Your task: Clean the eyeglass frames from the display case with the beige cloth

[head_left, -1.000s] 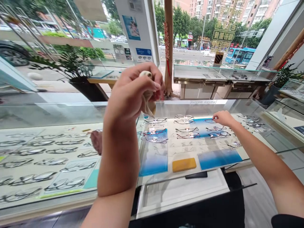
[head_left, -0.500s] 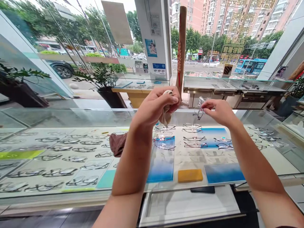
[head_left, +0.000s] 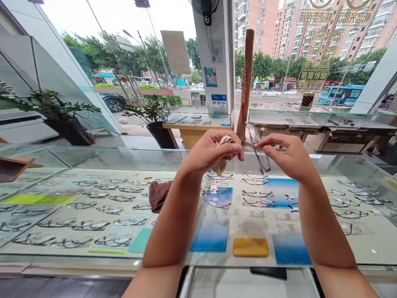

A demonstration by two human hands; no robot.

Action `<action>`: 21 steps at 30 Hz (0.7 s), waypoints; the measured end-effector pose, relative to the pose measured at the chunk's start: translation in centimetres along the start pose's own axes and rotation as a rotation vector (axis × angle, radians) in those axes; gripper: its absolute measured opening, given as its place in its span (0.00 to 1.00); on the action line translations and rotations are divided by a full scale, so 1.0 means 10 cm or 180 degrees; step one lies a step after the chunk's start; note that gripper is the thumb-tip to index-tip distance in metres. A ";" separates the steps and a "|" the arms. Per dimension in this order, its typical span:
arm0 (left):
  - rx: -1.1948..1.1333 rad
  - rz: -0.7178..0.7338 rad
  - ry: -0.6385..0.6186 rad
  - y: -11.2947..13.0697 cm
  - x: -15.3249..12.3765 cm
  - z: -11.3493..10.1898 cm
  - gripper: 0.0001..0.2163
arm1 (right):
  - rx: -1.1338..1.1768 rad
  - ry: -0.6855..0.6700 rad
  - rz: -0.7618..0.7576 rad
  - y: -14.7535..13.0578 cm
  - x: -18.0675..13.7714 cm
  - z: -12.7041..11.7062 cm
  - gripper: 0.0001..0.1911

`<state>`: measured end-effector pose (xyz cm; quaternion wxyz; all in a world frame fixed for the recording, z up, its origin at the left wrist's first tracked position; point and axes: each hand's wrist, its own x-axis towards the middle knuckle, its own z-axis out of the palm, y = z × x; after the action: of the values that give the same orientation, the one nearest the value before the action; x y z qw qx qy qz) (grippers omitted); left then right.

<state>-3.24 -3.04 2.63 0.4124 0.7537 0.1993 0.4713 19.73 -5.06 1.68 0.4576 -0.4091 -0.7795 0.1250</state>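
Note:
My left hand (head_left: 211, 152) is closed around a small beige cloth (head_left: 221, 142), raised above the glass display counter (head_left: 93, 157). My right hand (head_left: 287, 155) pinches a pair of thin-framed glasses (head_left: 258, 149), held tilted between the two hands. The cloth hand touches the glasses' near end. Under the glass lie rows of glasses (head_left: 257, 192) on white and blue display trays.
A brown cloth (head_left: 158, 194) lies on the counter glass left of my arms. A yellow pad (head_left: 250, 246) sits in the case near the front. More glass counters (head_left: 310, 120), potted plants (head_left: 62, 120) and a wooden post (head_left: 246, 78) stand by the shop windows.
My right hand picked a pair of glasses from the open case, lifted them and brought them up to my left hand with the cloth. The view has tilted upward.

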 end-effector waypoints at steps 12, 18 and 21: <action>0.0441 -0.0207 -0.0097 -0.14 0.08 0.06 0.07 | 0.0223 -0.0129 -0.0160 -0.04 0.01 -0.08 0.11; 0.0450 -0.0201 -0.0042 -0.19 0.08 0.05 0.07 | 0.0308 -0.0139 -0.0219 -0.07 0.00 -0.03 0.11; 0.0412 -0.0214 -0.0027 -0.20 0.08 0.04 0.07 | 0.0368 -0.0126 -0.0208 -0.08 0.00 -0.02 0.11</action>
<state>-2.31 -1.52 1.40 0.3792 0.7737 0.2529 0.4401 19.49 -5.59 2.22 0.4687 -0.3537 -0.7929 0.1628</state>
